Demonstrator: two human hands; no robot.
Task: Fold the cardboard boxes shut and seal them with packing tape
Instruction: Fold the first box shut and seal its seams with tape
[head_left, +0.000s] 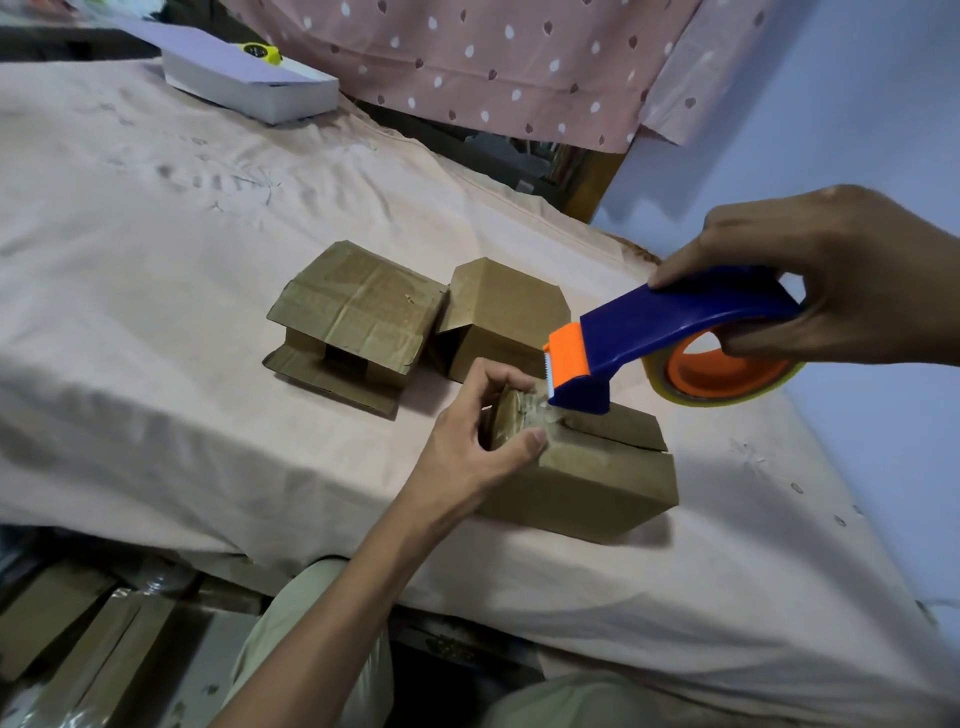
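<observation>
Nearest box (587, 467), plain brown corrugated card, sits on the cloth-covered table (156, 260) near its front edge, long axis running left-to-right and a bit away from the person; its two top flaps are folded down and meet along a seam (618, 447) that follows that same long axis. A clear, crinkled tape end (540, 410) is stuck at the seam's left end, over the box's left edge. Left hand (475, 431) is the nearer one, curled around that left end, thumb pressing the top corner, fingers hooked at the far side by the tape (pinning box and tape end, looks like). Right hand (826, 275) grips the tape dispenser (670, 332) with fingers wrapped through the handle; hard blue plastic body, orange serrated cutter guard, orange hub, glossy clear roll. Dispenser nose is touching or just above the box top at the seam's left end, handle trailing off to the right. So the seam still to be covered lies rightward from the nose, toward the right hand; judged next move is a pull along the seam to the right while the left hand holds the box steady. Behind, two more cardboard boxes: one (353, 322) with flaps loose and open at the front, one (498, 317) beside it, flaps half folded, neither taped as far as visible. Far corner: white box (249, 83) with a small yellow object (260, 52) on top.
</observation>
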